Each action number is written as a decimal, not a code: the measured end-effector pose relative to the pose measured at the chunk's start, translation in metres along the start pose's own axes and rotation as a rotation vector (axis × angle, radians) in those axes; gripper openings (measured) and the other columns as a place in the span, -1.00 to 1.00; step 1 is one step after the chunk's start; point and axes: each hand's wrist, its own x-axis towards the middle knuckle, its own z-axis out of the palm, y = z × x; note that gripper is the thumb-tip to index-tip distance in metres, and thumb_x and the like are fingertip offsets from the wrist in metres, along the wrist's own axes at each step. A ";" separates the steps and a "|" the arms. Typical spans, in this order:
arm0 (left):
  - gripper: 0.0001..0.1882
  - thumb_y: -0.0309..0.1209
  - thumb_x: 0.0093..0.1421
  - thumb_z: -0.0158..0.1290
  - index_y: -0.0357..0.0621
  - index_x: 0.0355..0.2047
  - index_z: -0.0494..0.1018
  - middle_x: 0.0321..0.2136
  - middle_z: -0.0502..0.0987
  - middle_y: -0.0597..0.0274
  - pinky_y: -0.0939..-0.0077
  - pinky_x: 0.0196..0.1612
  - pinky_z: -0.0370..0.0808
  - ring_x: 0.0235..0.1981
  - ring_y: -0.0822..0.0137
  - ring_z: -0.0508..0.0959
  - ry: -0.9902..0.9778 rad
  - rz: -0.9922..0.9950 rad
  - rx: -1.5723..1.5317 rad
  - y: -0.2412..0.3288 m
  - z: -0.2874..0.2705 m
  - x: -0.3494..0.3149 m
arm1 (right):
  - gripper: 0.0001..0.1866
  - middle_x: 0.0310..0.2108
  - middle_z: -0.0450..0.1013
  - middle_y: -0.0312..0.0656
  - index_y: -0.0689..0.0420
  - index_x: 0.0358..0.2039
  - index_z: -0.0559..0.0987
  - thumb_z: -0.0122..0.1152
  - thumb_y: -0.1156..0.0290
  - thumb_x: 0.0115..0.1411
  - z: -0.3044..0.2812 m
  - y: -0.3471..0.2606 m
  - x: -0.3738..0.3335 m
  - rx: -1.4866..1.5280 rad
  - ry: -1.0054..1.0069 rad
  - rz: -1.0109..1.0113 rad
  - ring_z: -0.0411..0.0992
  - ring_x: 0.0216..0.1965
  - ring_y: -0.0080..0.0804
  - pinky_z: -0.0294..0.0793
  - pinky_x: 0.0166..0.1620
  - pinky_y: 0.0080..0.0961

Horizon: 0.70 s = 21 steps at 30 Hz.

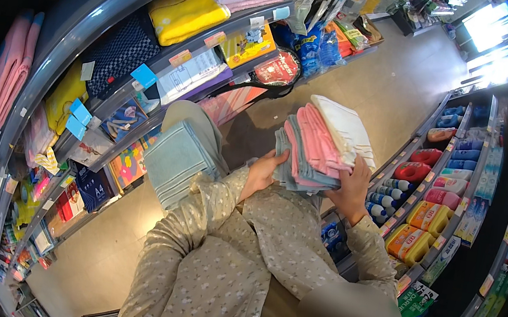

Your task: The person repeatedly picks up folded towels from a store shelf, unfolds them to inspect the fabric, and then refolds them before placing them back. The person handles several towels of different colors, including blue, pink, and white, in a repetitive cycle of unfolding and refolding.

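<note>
A stack of folded towels (320, 143) is held in front of me between both hands, tilted to the right. Pink and grey-blue layers show in it, and a white folded towel (346, 129) lies along its right side. My left hand (264, 171) grips the grey-blue edge on the left, thumb on top. On the other side my right hand (353, 187) is closed round the lower right corner, its fingertips against the pink and white layers. A pale teal folded towel (181, 163) rests over my left thigh, by my left forearm.
Shelves on the left carry a yellow towel (186, 13), a dark checked towel (123, 51) and pink towels (12, 72). The right-hand shelf holds detergent bottles (417, 234) and toothpaste boxes (418, 302). A tiled floor (401, 65) runs between them toward a bright window.
</note>
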 end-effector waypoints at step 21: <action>-0.46 -0.14 0.31 -0.12 -0.13 0.20 0.12 0.06 0.33 0.26 0.39 0.08 0.34 0.08 0.39 0.32 -0.070 0.442 0.368 0.065 0.042 -0.127 | -0.46 0.03 0.29 -0.13 0.26 0.02 0.39 0.25 0.34 0.01 0.020 -0.049 0.028 1.010 0.175 0.336 0.30 0.02 -0.35 0.26 0.06 -0.45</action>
